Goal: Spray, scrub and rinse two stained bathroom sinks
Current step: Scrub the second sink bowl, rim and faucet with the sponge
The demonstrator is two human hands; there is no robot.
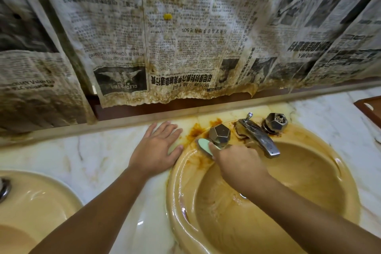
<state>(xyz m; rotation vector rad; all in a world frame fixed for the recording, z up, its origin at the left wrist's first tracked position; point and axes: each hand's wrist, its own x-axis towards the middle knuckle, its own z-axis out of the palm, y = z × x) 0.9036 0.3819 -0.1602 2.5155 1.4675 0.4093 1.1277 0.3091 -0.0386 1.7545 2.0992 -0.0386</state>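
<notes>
Head view, looking down on a marble tabletop [92, 150] with two beige sinks set into it.

At right, fills much of the picture with the stained sink [175, 202], bowl wet and filmed brown, and with an orange rust stain [195, 130] on the rim behind and to the left of the taps. At lower left, shows only part of the second sink [41, 202], well apart from both hands.

Holds a pale green scrub brush [203, 145] in the right hand [237, 161], grip clamped on its handle, one finger laid over its back. Presses the brush head on the rim just beside the faceted left tap handle [220, 135], at the edge of the rust. Hides the bristles and most of the handle under the hand.

Rests the left hand [156, 150] flat on the tabletop just beside the sink rim, grip apart, fingers straight, holding nothing.

Behind the brush, a tarnished spout [259, 140] reaching over the bowl, and a second tap handle [276, 122] beyond it. Above, brown-stained newspaper [185, 37] hung across the wall.

Judging by looks: a light, stiff plastic brush, likely slick when wet. Best taken by the handle, back from the head, with a finger on top for pressure. Sink fixed, hard and glazed, probably slippery where wet, so safer to brace on the marble than on the rim.
</notes>
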